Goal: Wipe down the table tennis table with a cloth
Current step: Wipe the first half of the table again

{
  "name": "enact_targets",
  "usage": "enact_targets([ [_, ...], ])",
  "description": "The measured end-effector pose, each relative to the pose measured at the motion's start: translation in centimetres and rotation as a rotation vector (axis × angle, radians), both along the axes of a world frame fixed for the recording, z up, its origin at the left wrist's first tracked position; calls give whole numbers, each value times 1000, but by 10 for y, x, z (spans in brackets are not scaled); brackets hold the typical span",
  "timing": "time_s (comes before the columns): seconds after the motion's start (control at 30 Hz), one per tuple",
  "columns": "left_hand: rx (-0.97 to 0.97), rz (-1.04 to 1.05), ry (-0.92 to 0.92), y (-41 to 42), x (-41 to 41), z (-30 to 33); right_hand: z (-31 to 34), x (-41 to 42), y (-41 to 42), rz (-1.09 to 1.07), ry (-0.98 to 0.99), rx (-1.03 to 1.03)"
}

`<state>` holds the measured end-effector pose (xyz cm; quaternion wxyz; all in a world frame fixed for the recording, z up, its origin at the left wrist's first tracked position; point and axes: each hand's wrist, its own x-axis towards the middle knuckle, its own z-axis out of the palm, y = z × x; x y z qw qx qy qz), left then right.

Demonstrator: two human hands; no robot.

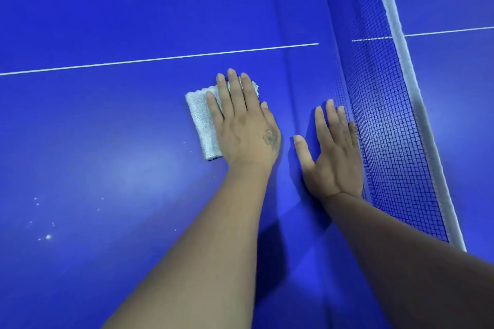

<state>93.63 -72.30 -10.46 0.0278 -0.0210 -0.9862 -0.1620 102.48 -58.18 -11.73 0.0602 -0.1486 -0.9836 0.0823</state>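
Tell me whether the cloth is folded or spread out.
Folded: the cloth is a compact thick pad under the left hand.

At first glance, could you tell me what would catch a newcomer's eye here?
The deep blue table fills the view, with the left hand pressing a folded white cloth flat near the middle. The right hand lies flat beside the net on the right. White specks dot the lower left.
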Motion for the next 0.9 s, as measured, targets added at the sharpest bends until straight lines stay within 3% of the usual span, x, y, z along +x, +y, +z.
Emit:
enact_targets([
  [0.17, -95, -221, 20, -62, 30, -5, 2, -1, -1, -11, -11, -19],
  [0.33, -187, -117, 21, -119, -4, 1, 3, -1, -1, -14, 4, -29],
  [0.47, -96, -13, 0, -87, -65, -3, 2, -2, -1, -8, 10, -28],
  [0.57, -8, -73, -31, -40, -80, -4, 0, -1, -1, -8, 20, -25],
  [0.77, 43, -472, -9, -5, 10, -1, 0, 0, 0, 2, 29, -36],
  [0.9, 10, -400, -63, -59, 80, 1, 1, -1, 0, -6, 8, -36],
])
